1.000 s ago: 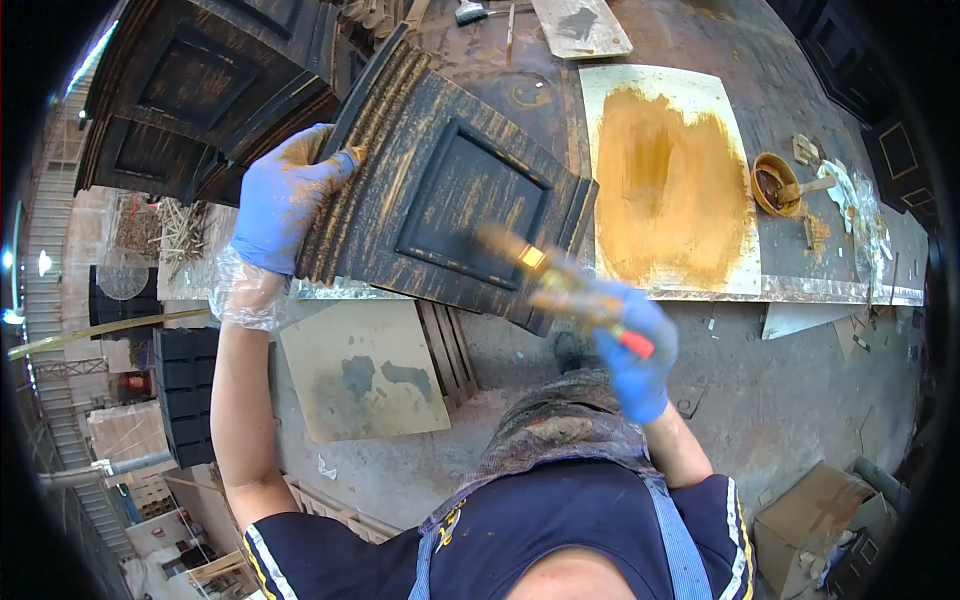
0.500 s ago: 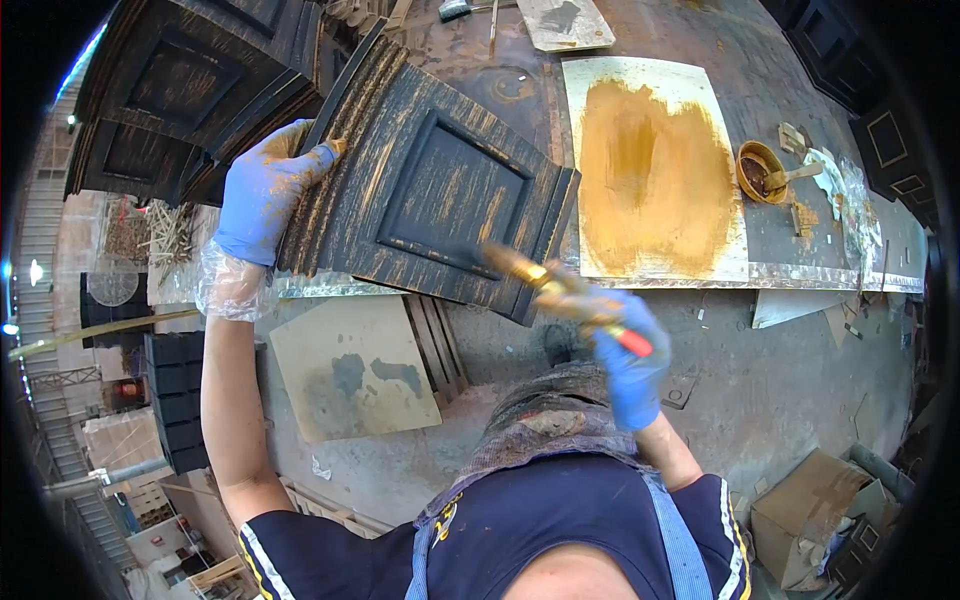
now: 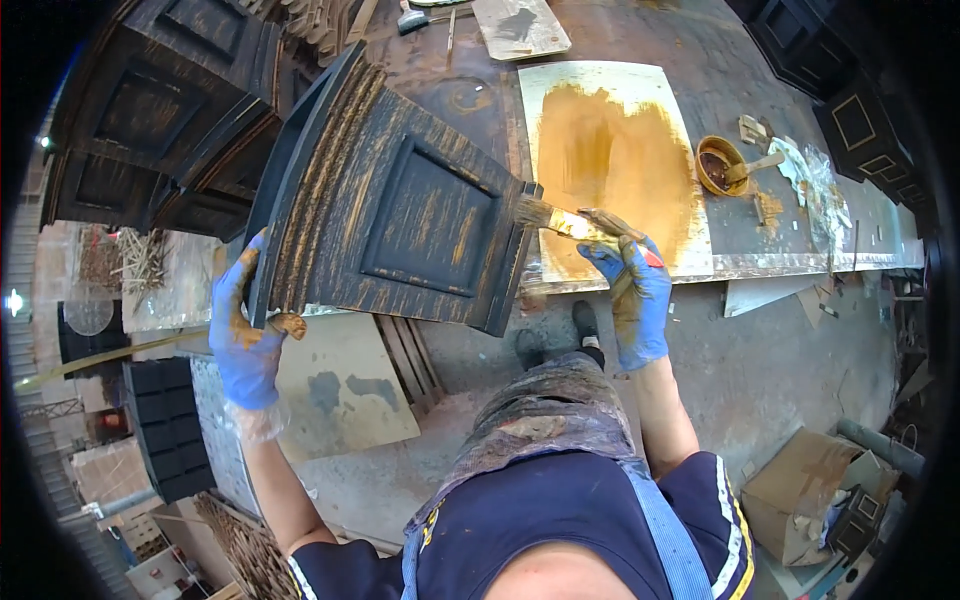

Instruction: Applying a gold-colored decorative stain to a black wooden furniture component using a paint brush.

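A black wooden panelled piece [image 3: 428, 215] with rubbed golden-brown streaks stands tilted at the near left edge of the worktable. My left hand [image 3: 245, 340], in a stained blue glove, grips its lower left rim, thumb at the near corner and fingers partly hidden behind. In my right hand [image 3: 640, 295], also gloved in blue and smeared brown, is a paintbrush [image 3: 568, 223] with a metal ferrule. Its bristles meet the moulding on the right side of the piece. Beyond the brush lies a pale board [image 3: 620, 150] coated with golden-brown stain.
More black panelled pieces [image 3: 150, 110] stand at the left, others [image 3: 850, 125] at far right. On the worktable [image 3: 470, 130] are a stain bowl [image 3: 712, 185] with a brush and crumpled plastic [image 3: 828, 205]. A cardboard box [image 3: 800, 490] sits on the floor at right.
The brush has moved from the recessed panel to the right moulding. My left hand has slid down from the upper rim to the lower left corner, and the piece has turned slightly.
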A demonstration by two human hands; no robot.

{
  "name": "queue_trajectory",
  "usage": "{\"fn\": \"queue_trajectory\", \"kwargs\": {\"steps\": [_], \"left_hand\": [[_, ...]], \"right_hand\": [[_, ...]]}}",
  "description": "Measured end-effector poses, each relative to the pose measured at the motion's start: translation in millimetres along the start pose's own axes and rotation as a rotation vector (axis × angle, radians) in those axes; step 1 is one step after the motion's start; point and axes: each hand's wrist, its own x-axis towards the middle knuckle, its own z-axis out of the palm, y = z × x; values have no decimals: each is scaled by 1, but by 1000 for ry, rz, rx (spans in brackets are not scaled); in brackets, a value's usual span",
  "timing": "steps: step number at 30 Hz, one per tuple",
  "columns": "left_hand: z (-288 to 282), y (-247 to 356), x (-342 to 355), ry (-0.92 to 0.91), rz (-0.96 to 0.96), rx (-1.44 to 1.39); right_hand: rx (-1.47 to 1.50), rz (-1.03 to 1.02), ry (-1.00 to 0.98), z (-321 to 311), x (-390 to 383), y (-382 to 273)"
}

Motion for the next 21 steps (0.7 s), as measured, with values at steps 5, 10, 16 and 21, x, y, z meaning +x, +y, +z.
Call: {"fn": "queue_trajectory", "kwargs": {"steps": [5,10,16,21], "left_hand": [[10,-24,11,97,242,320],[30,-10,52,132,500,547],[38,22,95,322,657,780],[37,58,104,200,399,1073]], "right_hand": [[-112,8,-9,-22,4,-6],[-142,-39,-60,-54,16,-25],[-112,-80,-96,-63,19,-43],[-78,-129,36,-77,25,-60]]}}
